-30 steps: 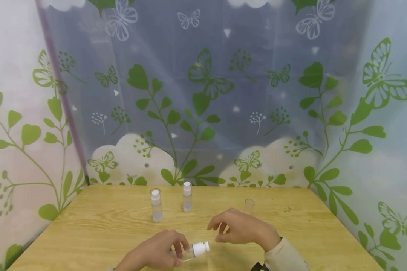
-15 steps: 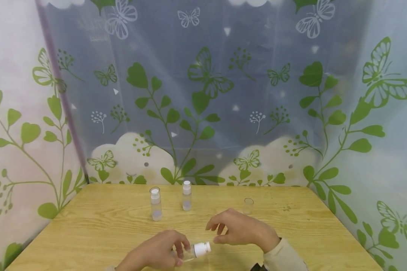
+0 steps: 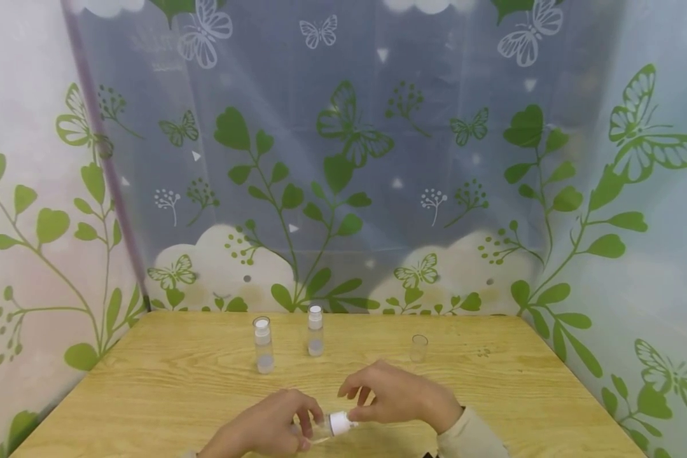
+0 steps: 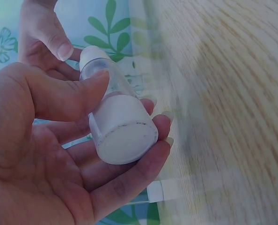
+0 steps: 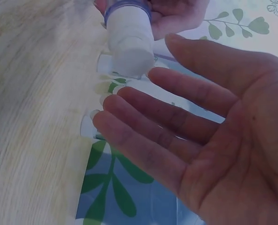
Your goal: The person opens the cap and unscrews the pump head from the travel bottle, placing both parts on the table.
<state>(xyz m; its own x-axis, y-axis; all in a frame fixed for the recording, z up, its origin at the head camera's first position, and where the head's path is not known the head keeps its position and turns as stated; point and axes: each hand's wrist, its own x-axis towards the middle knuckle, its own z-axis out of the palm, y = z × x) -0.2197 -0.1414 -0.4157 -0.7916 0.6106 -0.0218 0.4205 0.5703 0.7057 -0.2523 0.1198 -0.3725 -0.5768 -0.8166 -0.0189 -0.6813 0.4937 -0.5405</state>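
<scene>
My left hand (image 3: 275, 421) grips a small clear pump bottle (image 3: 340, 423) with a white pump head. The bottle lies on its side in the hand, head pointing right. In the left wrist view its white base (image 4: 126, 133) faces the camera, with the thumb on one side and the fingers curled under the other. My right hand (image 3: 397, 395) hovers at the pump end and holds nothing. Its fingers spread loosely in the right wrist view, the index fingertip right at the white pump head (image 5: 129, 42).
Two similar pump bottles stand upright further back on the wooden table (image 3: 177, 362): one at the left (image 3: 264, 353), one nearer the middle (image 3: 315, 337). A clear cap (image 3: 419, 348) stands behind the right hand. Printed curtains (image 3: 378, 210) enclose the table's back and sides.
The right hand has moved a little left and closer to the pump head. The left hand keeps its grip on the pump bottle, almost still.
</scene>
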